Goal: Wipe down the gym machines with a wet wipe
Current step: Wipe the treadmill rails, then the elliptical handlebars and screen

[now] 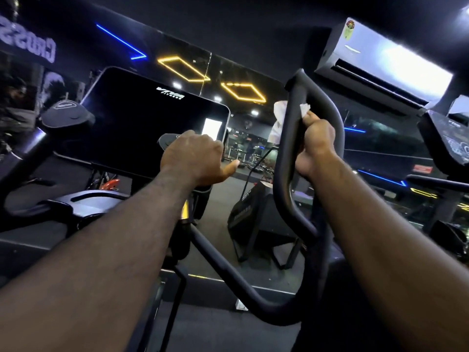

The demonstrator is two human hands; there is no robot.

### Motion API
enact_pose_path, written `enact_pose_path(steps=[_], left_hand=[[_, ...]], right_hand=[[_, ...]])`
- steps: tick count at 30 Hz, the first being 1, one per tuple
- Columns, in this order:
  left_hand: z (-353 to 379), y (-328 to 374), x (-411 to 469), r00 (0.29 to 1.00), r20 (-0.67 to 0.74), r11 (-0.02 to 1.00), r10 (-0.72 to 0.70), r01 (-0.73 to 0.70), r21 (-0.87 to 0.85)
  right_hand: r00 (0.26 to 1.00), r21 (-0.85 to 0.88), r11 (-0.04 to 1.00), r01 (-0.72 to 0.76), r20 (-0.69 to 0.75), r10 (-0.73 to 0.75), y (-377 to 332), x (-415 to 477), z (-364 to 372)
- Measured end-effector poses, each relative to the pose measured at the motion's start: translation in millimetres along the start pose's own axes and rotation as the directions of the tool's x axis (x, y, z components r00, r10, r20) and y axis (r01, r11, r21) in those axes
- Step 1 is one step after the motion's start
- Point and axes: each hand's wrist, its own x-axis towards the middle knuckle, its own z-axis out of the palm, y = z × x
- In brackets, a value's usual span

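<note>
Left: dark Viva Fitness console screen of the elliptical machine. Centre: left hand, fingers curled over a short black grip, thumb extended rightward. Right of centre: looped black handlebar; right hand is clamped around its upper part, pressing the white wet wipe against the bar. Far upper right: wall-mounted air conditioner.

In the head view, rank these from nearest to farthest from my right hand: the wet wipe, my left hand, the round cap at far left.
1. wet wipe, gripped by the right hand against the bar.
2. left hand, centre, on a short handle.
3. round cap, far left.
</note>
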Motion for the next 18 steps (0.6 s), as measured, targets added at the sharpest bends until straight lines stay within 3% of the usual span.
enact_pose_path(steps=[4,8,12,14,16,18], left_hand=[[1,0,1,1.000,0.007,0.999,0.017,-0.018,0.027],[-2,0,-1,1.000,-0.009,0.999,0.016,-0.015,0.041],[-6,3,-3,0.999,0.021,0.998,0.027,-0.028,0.059],[-7,2,-2,0.999,0.029,0.998,0.024,-0.026,0.050],[-5,2,-1,0.999,0.032,0.999,0.019,-0.020,0.045],[-2,2,-2,1.000,0.025,0.998,0.018,-0.020,0.055]], right_hand=[[1.000,-0.038,0.999,-0.009,0.003,0.009,19,-6,-3],[0.984,-0.361,0.922,0.138,-0.056,-0.169,54,-37,-29],[0.954,-0.447,0.871,0.206,-0.108,-0.281,43,-24,-26],[0.910,-0.589,0.759,0.276,-0.093,-0.403,43,-37,-30],[0.866,-0.764,0.546,0.344,0.033,-0.500,57,-72,-47],[0.811,-0.824,0.360,0.438,0.188,-0.554,76,-113,-70]])
